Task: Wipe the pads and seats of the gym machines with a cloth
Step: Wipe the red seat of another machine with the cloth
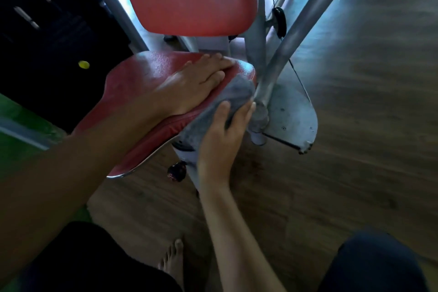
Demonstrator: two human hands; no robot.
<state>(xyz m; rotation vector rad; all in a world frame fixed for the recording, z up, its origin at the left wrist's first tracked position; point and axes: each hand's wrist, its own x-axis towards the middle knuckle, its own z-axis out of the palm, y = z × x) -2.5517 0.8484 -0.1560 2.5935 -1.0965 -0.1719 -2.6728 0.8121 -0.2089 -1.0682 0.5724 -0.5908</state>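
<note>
Left hand lies flat, fingers straight, on the red seat, while right hand grips the grey cloth against the seat's right edge beside the frame post; cloth looks soft, light and limp, probably best held bunched in the palm.

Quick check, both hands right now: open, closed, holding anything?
Left hand: open, lying flat on the red seat.
Right hand: closed on the grey cloth at the seat's edge.
</note>
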